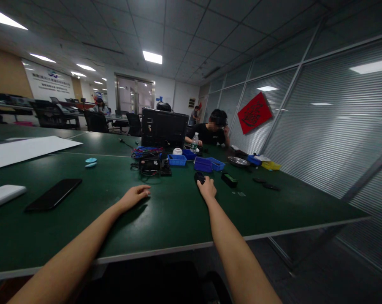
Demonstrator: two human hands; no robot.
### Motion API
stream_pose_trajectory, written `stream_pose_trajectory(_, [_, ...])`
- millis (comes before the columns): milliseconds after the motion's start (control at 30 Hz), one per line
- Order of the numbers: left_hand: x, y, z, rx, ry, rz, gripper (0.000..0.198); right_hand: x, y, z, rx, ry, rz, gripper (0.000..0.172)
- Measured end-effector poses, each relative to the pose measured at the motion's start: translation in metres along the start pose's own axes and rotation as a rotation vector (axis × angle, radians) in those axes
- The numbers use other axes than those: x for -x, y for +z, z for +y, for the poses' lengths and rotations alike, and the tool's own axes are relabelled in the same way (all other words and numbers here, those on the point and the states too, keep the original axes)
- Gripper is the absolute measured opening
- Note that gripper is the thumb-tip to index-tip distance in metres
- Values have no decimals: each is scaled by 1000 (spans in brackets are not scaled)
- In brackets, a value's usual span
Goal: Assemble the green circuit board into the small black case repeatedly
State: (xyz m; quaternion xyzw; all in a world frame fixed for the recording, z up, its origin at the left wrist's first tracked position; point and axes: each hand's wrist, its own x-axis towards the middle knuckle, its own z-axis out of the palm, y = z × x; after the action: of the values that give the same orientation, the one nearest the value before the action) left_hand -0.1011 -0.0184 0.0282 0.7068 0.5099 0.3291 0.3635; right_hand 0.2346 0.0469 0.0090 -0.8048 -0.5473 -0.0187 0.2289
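My right hand (208,188) is closed round a small black box-like object (198,175), whose exact kind I cannot make out. It is at the green table (174,211), right of the middle. Just right of that hand lies a black box with green markings (229,180). My left hand (134,198) is over the table with nothing in it, its fingers loosely stretched and pointing right. Beyond the left hand are a black device (149,164) and a tangle of cables (143,153).
Blue trays (177,160), a baseball (177,151), a water bottle (194,142) and a black monitor (164,128) stand farther back. A metal bowl (238,161) is at right. A black phone-like slab (54,194) lies left. Another person (209,131) sits across the table.
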Motion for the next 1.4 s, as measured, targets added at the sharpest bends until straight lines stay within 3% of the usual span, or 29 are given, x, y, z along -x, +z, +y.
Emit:
stream_pose_trajectory(667, [-1, 0, -2, -7, 1, 15, 58, 0, -1, 0, 14, -2, -37, 50])
stream_pose_trajectory(867, [0, 0, 1, -17, 1, 3, 58, -2, -1, -1, -16, 7, -18, 59])
stream_pose_trajectory(1000, [0, 1, 2, 20, -19, 5, 59, -1, -1, -2, -2, 13, -40, 52])
stream_pose_trajectory(1167, [1, 1, 2, 29, -12, 10, 59, 2, -3, -2, 6, -10, 61, 48])
stream_pose_trajectory(1400, [-2, 1, -4, 57, 2, 10, 57, 1, -1, -3, 26, 1, -14, 48])
